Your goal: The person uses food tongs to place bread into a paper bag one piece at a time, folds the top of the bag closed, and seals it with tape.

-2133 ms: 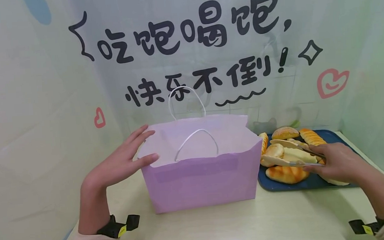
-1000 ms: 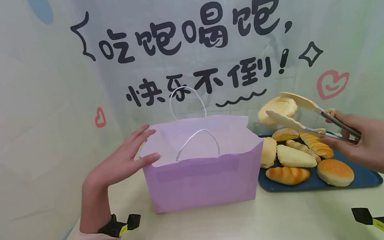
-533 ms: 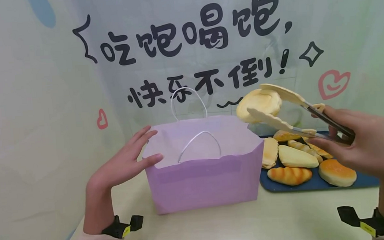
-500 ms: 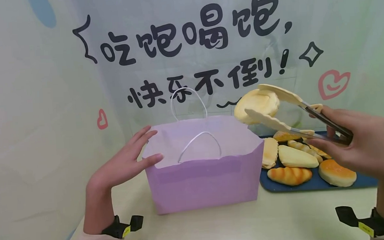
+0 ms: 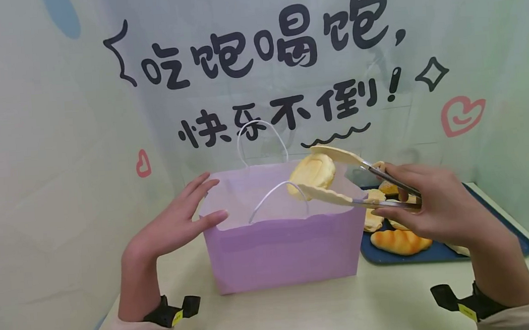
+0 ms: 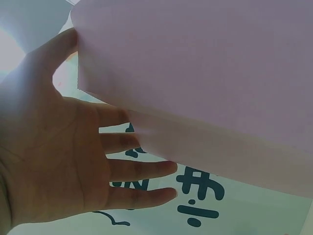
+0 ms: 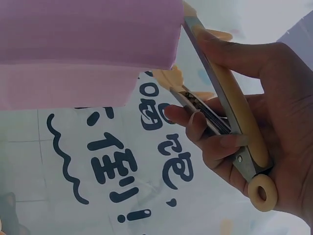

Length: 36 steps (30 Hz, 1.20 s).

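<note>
Right hand: curled round metal tongs with cream-coloured wavy tips, with the tips parted just enough for one pastry.
Pale yellow, round, flat pastry: held between the two tips, to the left of the right hand, over the right part of the bag mouth in the head view. Almost round, so without a clear long axis; tilted, with the flat face partly toward the head camera.
Nearer hand: the right, through the tongs; the left farther, across the mouth.
Lilac paper bag: upright on the table, wide at the top.
Left hand: resting at the left end of the bag, with straight fingers, with the thumb over the near rim.
Thin white handle: arched near the pastry; touching or apart, cannot tell.
Dark blue tray: right of the bag, with a golden ridged bread roll in front.
Hard to see: bag bottom, hidden by the front wall; height of the pastry against the rim; some bread behind the right hand; the pastry in the right wrist view.
</note>
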Available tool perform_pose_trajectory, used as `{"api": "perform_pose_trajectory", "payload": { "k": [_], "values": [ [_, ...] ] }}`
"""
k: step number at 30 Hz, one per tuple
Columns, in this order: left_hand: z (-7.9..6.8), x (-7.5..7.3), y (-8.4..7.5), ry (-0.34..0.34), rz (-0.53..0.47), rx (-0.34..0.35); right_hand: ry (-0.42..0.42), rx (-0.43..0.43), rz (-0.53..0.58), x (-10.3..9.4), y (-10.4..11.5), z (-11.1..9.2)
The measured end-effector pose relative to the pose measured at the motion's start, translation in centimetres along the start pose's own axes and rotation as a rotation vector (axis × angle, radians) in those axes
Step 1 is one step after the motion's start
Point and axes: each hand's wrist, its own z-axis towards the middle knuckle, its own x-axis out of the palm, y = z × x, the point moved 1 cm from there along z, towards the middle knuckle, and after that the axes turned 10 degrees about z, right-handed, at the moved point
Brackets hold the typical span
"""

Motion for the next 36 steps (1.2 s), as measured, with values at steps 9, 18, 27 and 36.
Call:
{"api": "perform_pose_trajectory", "payload": {
  "k": [9,18,27,36],
  "values": [
    [0.0,-0.3,-0.1,0.005,0.008,-0.002,-0.011,0.09,-0.006,-1.0,-0.4,-0.3],
    [-0.1,-0.3,0.0,0.021,0.009,-0.004,-0.085,0.119,-0.07,-2.7,-1.5,-1.1],
    [-0.2,-0.4,-0.2,0.023,-0.004,-0.007,-0.046,0.296,-0.152,-4.4,-4.5,-2.3],
    [-0.3,-0.4,-0.2,0.021,0.002,-0.005,0.158,0.529,-0.151,-3.9,-8.9,-2.4]
  ]
}}
